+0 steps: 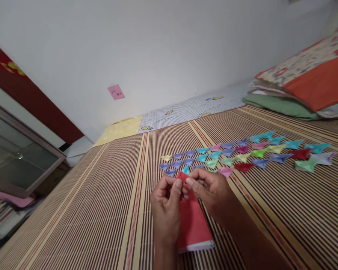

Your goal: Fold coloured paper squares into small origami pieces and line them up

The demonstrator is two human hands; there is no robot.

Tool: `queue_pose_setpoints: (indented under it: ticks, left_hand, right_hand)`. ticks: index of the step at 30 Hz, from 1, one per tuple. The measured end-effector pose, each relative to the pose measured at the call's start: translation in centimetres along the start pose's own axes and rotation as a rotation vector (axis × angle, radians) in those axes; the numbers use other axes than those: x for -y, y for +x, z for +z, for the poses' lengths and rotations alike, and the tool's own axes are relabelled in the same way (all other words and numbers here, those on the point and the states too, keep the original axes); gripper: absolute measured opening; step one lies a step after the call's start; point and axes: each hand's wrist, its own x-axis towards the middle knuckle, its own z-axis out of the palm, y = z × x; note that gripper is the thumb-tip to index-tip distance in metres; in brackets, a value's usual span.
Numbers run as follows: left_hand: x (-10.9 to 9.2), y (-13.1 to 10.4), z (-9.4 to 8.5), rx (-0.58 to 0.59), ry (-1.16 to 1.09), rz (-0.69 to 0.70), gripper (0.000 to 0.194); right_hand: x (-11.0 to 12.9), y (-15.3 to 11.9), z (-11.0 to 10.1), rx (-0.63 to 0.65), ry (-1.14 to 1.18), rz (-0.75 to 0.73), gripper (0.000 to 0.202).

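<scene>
Between my two hands is a small folded piece of red paper (181, 176). My left hand (168, 198) pinches its left side with thumb and fingers, and my right hand (210, 187) pinches its right side. Below them lies a stack of coloured paper (195, 225) with a red sheet on top; pale green and pink edges show at its near end. Just beyond my hands stand rows of small folded paper boats in several colours, among them a cyan boat (186, 170), a pink boat (225, 171) and a dark red boat (244, 167).
A striped bamboo mat (109, 202) covers the surface. Folded bedding (307, 82) is piled at the far right. A white wall (169, 48) with a pink note (116, 92) rises behind a patterned cloth (180, 110). A glass-fronted cabinet (19, 150) stands at the left.
</scene>
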Motion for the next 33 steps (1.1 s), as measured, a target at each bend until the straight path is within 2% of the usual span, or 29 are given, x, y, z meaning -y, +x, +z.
queue_pose_setpoints:
  ticks: [4,9,15,18,23,30,33]
  left_hand:
    - [0.2,0.0,0.2,-0.056,-0.039,-0.015,0.025]
    - [0.2,0.1,-0.4,0.011,-0.027,-0.028,0.024]
    - [0.7,0.4,-0.4,0.032,-0.059,-0.043,0.027]
    - [0.6,0.6,-0.5,0.023,-0.092,-0.044,0.020]
    - [-0.1,0.5,-0.8,-0.013,-0.128,-0.008,0.014]
    - [-0.1,0.4,-1.0,0.024,-0.208,-0.036,0.008]
    - [-0.4,0.4,-1.0,0.024,-0.218,-0.053,0.004]
  right_hand:
    - [0.0,0.0,0.7,-0.071,-0.004,-0.036,0.021]
    - [0.2,0.0,0.3,0.027,-0.026,-0.044,0.020]
    - [-0.3,0.2,0.5,-0.039,-0.104,-0.078,0.022]
    - [-0.2,0.3,-0.1,0.003,-0.137,-0.093,0.021]
    - [0.1,0.3,-1.4,0.054,-0.364,-0.225,0.022]
    - [0.0,0.3,-1.3,0.075,-0.399,-0.264,0.016]
    - [0.3,0.3,-1.3,0.034,-0.424,-0.278,0.014]
